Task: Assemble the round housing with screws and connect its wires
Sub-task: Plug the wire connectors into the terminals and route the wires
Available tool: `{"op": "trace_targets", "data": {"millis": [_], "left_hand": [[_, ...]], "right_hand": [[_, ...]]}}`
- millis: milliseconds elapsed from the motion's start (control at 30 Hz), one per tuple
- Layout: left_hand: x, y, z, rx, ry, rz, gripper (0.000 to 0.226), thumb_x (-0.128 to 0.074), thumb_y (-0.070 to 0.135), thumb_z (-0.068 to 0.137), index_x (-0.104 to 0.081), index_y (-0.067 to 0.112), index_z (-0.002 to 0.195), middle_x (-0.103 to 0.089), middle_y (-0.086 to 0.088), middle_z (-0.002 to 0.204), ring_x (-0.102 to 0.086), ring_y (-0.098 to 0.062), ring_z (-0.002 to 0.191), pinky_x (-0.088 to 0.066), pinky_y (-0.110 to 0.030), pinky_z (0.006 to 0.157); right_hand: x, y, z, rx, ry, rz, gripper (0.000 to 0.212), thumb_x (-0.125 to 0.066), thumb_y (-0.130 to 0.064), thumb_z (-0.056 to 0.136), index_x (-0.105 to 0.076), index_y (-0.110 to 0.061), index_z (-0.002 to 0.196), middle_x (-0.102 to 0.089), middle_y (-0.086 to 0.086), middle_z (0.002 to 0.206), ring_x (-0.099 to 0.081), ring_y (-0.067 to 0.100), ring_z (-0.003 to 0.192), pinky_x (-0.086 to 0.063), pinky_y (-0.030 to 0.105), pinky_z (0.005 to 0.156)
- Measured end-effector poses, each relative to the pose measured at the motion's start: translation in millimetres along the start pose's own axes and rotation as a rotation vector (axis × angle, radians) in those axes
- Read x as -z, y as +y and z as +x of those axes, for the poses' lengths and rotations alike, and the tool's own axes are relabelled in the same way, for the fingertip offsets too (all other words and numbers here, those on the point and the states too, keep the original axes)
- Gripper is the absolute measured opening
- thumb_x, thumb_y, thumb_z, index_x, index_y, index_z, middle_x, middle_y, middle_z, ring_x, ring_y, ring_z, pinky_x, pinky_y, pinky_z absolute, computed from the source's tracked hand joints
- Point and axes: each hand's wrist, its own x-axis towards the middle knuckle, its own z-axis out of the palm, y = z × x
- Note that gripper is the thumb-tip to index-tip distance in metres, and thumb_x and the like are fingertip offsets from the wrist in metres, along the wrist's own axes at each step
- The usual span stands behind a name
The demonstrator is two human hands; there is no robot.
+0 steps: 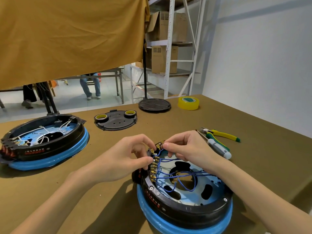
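A round black housing (185,211) on a blue ring lies on the table in front of me, open side up. Blue wires (177,176) loop across its inside to a row of brass terminals (154,168) along its far left rim. My left hand (133,156) pinches the rim at those terminals. My right hand (187,147) pinches a small black connector with brass tabs (159,145) at the end of a blue wire, just above the housing's far edge.
A second housing (45,142) with white wires sits at the left. Behind lie a black cover plate (116,122) carrying two tape rolls, a round stand base (154,104) and a yellow tape roll (188,100). Pliers (222,134) and a screwdriver (217,147) lie right of my hands.
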Motion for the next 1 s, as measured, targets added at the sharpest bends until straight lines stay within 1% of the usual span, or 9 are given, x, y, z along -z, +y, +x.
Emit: {"op": "trace_targets", "data": {"millis": [200,333,467,600,700,767,833,933,1000], "left_hand": [[-12,3,2,-0.058,0.255,-0.206,0.032,-0.072,0.025,0.094,-0.060,0.029,0.123,-0.078,0.003,0.094,-0.074,-0.014,0.090,-0.056,-0.020,0.086],[-17,7,1,-0.095,0.327,-0.230,0.022,-0.076,0.030,0.089,-0.071,0.026,0.111,-0.079,0.006,0.095,-0.076,-0.013,0.091,-0.057,-0.017,0.080],[-18,11,-1,-0.103,0.300,-0.320,0.016,-0.076,0.027,0.087,-0.077,0.023,0.102,-0.080,0.001,0.097,-0.076,-0.015,0.092,-0.059,-0.021,0.079],[-19,11,0,-0.065,0.237,-0.274,0.019,-0.074,0.032,0.085,-0.080,0.022,0.100,-0.077,0.001,0.100,-0.073,-0.018,0.096,-0.059,-0.030,0.088],[-19,12,-1,-0.050,0.187,-0.255,0.020,-0.073,0.034,0.085,-0.080,0.023,0.100,-0.078,0.003,0.099,-0.073,-0.016,0.096,-0.058,-0.026,0.087],[-20,14,-1,-0.054,0.178,-0.260,0.021,-0.071,0.034,0.086,-0.079,0.022,0.101,-0.079,0.003,0.099,-0.074,-0.015,0.096,-0.058,-0.023,0.086],[-22,14,1,-0.054,0.223,-0.308,0.020,-0.068,0.029,0.089,-0.076,0.018,0.105,-0.079,0.002,0.100,-0.075,-0.015,0.095,-0.058,-0.021,0.083],[-25,14,3,-0.032,0.330,-0.415,0.013,-0.064,0.015,0.097,-0.070,0.013,0.108,-0.080,0.002,0.098,-0.077,-0.014,0.090,-0.056,-0.016,0.078],[-27,15,3,-0.009,0.336,-0.466,0.017,-0.067,0.020,0.095,-0.069,0.015,0.111,-0.081,0.003,0.100,-0.076,-0.012,0.091,-0.055,-0.015,0.078]], "right_hand": [[1,-2,3,0.012,0.141,0.175,0.016,-0.064,-0.013,0.100,-0.072,-0.001,0.095,-0.065,0.013,0.067,-0.040,0.012,0.040,-0.028,0.019,0.037],[1,-4,2,-0.012,0.126,0.274,0.017,-0.061,-0.015,0.102,-0.072,-0.005,0.093,-0.063,0.013,0.067,-0.043,0.014,0.041,-0.031,0.019,0.037],[1,-7,2,-0.071,0.097,0.357,0.018,-0.059,-0.015,0.103,-0.068,-0.007,0.090,-0.063,0.013,0.069,-0.048,0.015,0.043,-0.036,0.022,0.038],[-1,-9,1,-0.097,0.053,0.371,0.015,-0.058,-0.012,0.102,-0.065,-0.002,0.093,-0.068,0.016,0.079,-0.061,0.019,0.055,-0.050,0.025,0.045],[1,-9,1,-0.105,0.023,0.391,0.013,-0.058,-0.009,0.102,-0.064,0.000,0.095,-0.072,0.019,0.086,-0.065,0.020,0.062,-0.054,0.026,0.049],[1,-9,0,-0.106,0.012,0.407,0.012,-0.058,-0.008,0.102,-0.063,0.001,0.096,-0.072,0.021,0.088,-0.065,0.020,0.061,-0.055,0.025,0.050],[2,-9,1,-0.101,0.033,0.417,0.012,-0.058,-0.009,0.102,-0.063,0.001,0.097,-0.072,0.024,0.088,-0.063,0.019,0.057,-0.055,0.025,0.050],[2,-10,2,-0.090,0.081,0.417,0.013,-0.059,-0.010,0.102,-0.065,0.000,0.098,-0.069,0.019,0.082,-0.060,0.017,0.056,-0.053,0.025,0.049],[1,-10,2,-0.085,0.082,0.415,0.013,-0.059,-0.012,0.102,-0.066,-0.001,0.098,-0.068,0.015,0.078,-0.058,0.017,0.055,-0.052,0.026,0.049]]}}
